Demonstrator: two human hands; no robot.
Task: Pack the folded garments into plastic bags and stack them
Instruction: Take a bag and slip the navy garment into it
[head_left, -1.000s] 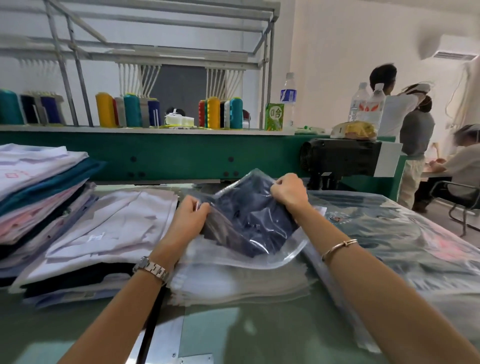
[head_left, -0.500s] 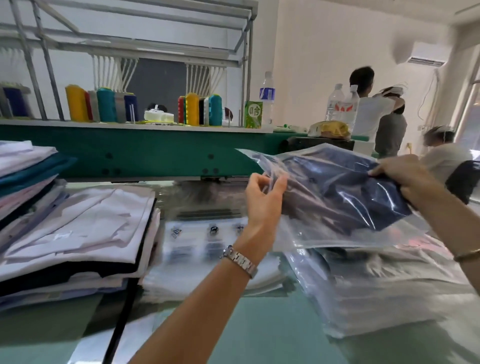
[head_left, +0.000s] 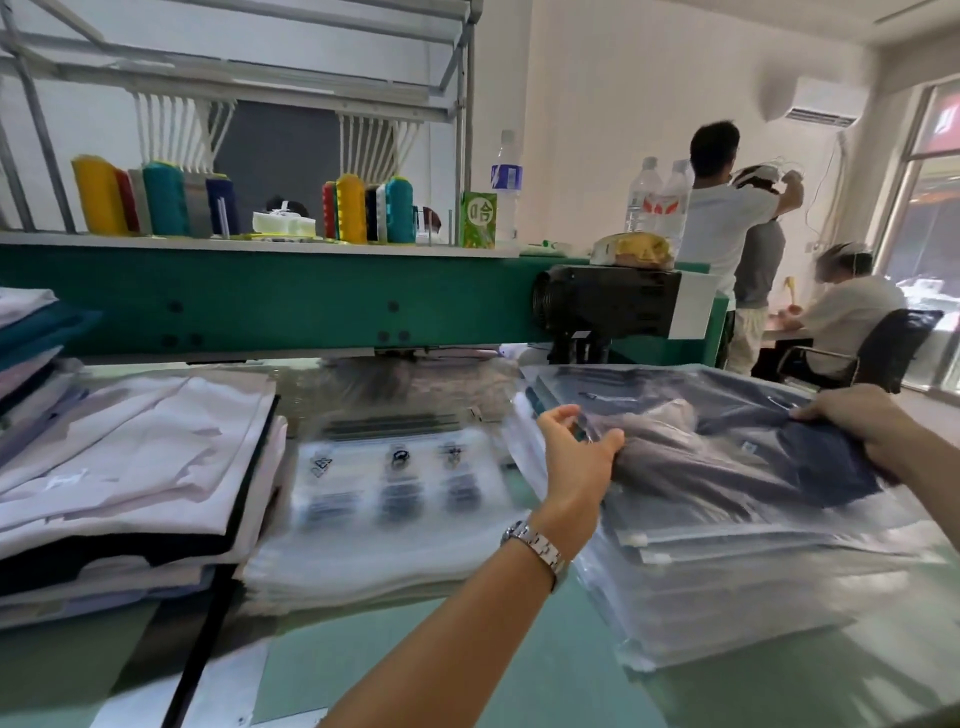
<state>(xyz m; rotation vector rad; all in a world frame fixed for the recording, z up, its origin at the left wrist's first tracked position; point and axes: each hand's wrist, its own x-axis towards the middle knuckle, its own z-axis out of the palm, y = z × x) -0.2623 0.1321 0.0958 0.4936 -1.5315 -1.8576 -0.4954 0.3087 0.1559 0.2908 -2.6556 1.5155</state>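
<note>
Right hand (head_left: 862, 426) fingertips buried under bagged navy garment (head_left: 769, 457); forearm cut by right edge. Printing on empty bags (head_left: 384, 488) blurred, unreadable. Folded garment stack (head_left: 119, 467) cut by left edge. Bagged stack (head_left: 727, 582) count unclear

Bright daylight enters from the window (head_left: 930, 249) at right; foreground motion-blurred; glare on plastic; wide-angle edges bowed.

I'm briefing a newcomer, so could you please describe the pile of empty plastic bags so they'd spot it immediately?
Start at the long green machine beam. On the table below lies the pile of empty bags, between folded garments and packed bags. It alone is flat, clear, printed with black symbols.
</note>
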